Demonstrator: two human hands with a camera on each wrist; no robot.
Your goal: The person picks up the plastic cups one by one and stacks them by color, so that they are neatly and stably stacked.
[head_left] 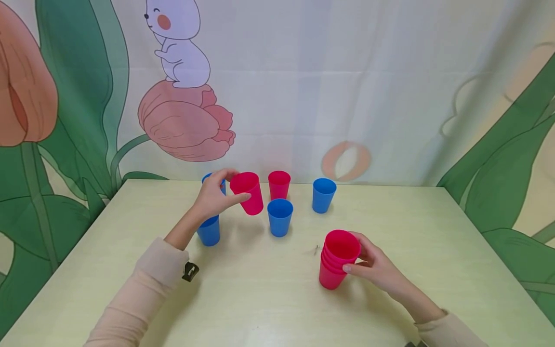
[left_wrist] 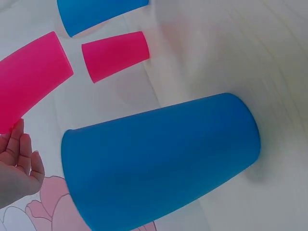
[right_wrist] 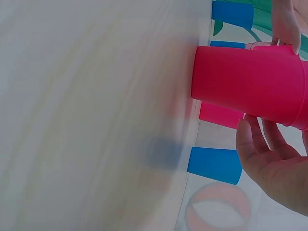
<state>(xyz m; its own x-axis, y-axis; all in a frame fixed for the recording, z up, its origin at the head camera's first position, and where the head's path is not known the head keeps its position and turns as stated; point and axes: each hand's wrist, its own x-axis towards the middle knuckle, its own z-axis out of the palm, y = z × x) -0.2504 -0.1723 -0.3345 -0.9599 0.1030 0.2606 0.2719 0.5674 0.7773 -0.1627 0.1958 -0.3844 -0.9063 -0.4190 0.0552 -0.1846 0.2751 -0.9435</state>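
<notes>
Up above the table, my left hand (head_left: 213,196) grips a red plastic cup (head_left: 249,196) by its side, thumb in front and fingers behind. The same cup (left_wrist: 33,77) appears at the left of the left wrist view. My right hand (head_left: 378,266) holds a stack of nested red cups (head_left: 332,278) near the table's front, its thumb on the near side and its fingers round the far side. In the right wrist view the stack (right_wrist: 245,82) stands upright on the tabletop. Nearest my left hand are two blue cups, one below the wrist (head_left: 210,232), another partly hidden behind the fingers (head_left: 223,187).
A blue cup (head_left: 280,219) stands mid-table, with a red cup (head_left: 279,184) behind it. Another blue cup (head_left: 323,196) stands to the right near the back edge of the pale table (head_left: 433,231). Behind hangs a printed curtain (head_left: 277,96) with flowers and a white animal.
</notes>
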